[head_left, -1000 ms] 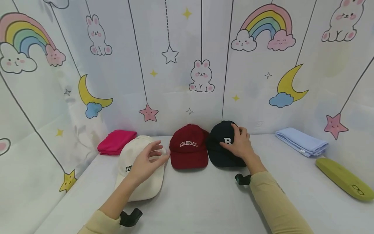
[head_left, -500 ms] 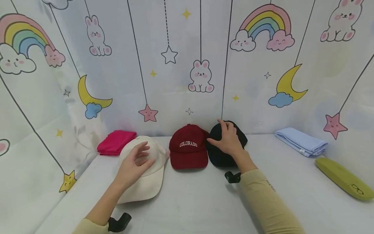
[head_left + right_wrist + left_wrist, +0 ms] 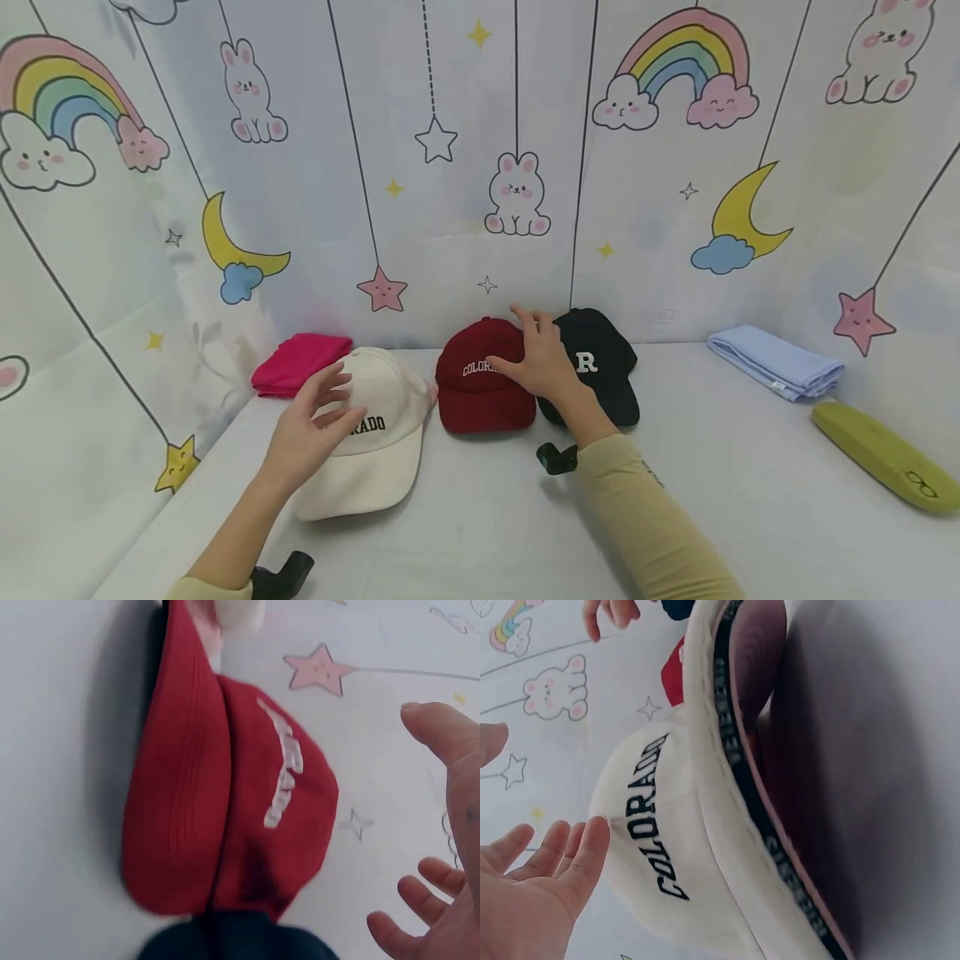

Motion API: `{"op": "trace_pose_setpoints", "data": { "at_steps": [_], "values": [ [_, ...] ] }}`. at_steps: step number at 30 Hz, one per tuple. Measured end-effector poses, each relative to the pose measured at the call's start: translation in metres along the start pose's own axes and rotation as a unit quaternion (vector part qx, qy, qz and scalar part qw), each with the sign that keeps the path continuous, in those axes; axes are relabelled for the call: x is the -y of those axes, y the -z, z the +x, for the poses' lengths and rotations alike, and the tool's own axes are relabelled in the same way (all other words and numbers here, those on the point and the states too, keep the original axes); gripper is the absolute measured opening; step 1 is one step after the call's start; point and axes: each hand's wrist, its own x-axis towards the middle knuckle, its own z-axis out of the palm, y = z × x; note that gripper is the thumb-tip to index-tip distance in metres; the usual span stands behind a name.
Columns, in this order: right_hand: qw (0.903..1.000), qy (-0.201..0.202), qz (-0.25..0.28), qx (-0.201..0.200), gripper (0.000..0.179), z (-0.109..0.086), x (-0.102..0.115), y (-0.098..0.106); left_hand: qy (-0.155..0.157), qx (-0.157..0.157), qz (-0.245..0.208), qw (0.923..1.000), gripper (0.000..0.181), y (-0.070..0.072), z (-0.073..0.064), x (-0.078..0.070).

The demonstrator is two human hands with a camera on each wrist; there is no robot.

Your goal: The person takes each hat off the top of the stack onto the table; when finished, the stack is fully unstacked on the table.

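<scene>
My left hand (image 3: 303,433) is over the left side of a cream baseball cap (image 3: 386,392), fingers spread and holding nothing. In the left wrist view its fingertips appear near the crown with the dark COLORADO lettering; contact cannot be told. My right hand (image 3: 543,358), fingers loosely bent and holding nothing, is in front of the gap between a dark red baseball cap (image 3: 480,412) and a black baseball cap (image 3: 600,333) with a white R. It hides part of both. The right wrist view has the red cap (image 3: 277,802) apart from the fingers.
A folded pink cloth (image 3: 300,364) lies behind the cream cap at left. At right are a folded light blue cloth (image 3: 772,362) and a green glasses case (image 3: 881,457) on the white table (image 3: 465,525). A patterned curtain (image 3: 450,225) stands behind.
My right hand has moved left from in front of the black cap towards the red cap. My left hand has drifted left and down, uncovering more of the cream cap. The caps stay in place.
</scene>
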Motion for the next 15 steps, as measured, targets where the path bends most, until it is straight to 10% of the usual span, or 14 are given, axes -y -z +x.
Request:
{"op": "trace_pose_setpoints", "data": {
  "at_steps": [15],
  "values": [
    [0.9979, 0.013, 0.05, 0.038, 0.085, -0.003, 0.05, -0.033, 0.039, -0.033, 0.059, 0.9969, 0.067, 0.025, -0.006, 0.02]
  ]
}}
